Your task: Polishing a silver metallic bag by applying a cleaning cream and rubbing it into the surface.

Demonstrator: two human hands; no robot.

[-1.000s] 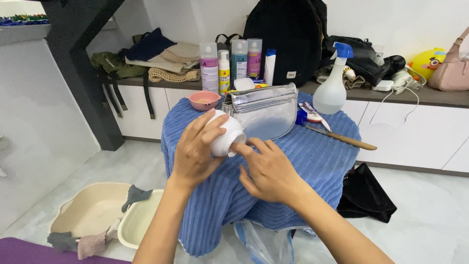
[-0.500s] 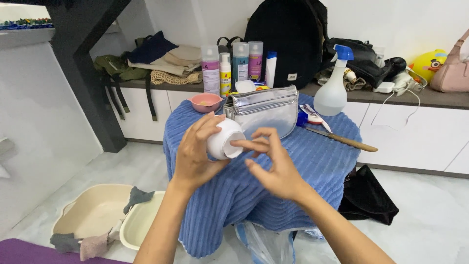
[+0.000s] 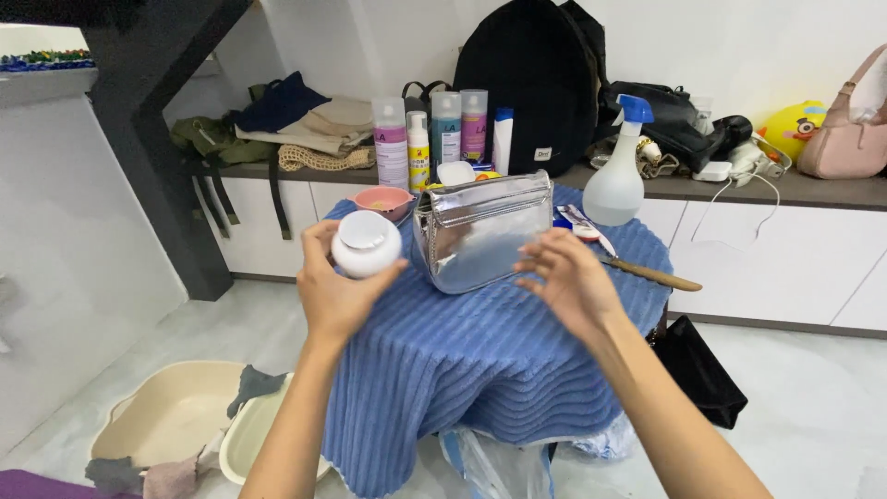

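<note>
At about 7 o'clock, low on the floor, two cream plastic basins [image 3: 162,416] lie with grey rags draped over their edges. Above them the left hand [image 3: 337,286] rises at about 9 o'clock from the middle, its fingers [image 3: 314,242] clamped around a small round white jar [image 3: 366,244], held in the air just left of the silver handbag [image 3: 480,228]. The right hand [image 3: 568,282] hovers at about 3 o'clock, its fingers [image 3: 536,254] spread apart and holding nothing, just in front of the handbag's lower right corner. Both hands hang over the blue ribbed cloth [image 3: 480,360] that covers a small round stand. On the cloth, the handbag stands upright; a pink bowl [image 3: 383,200] sits behind the jar, and a wooden-handled brush [image 3: 637,268] lies at the right edge. Farther off, at 12 o'clock, the counter [image 3: 813,189] carries several spray cans [image 3: 443,129], a black backpack [image 3: 540,83], a white spray bottle [image 3: 617,176] with a blue trigger, folded clothes [image 3: 296,125] and a pink purse [image 3: 845,134].
</note>
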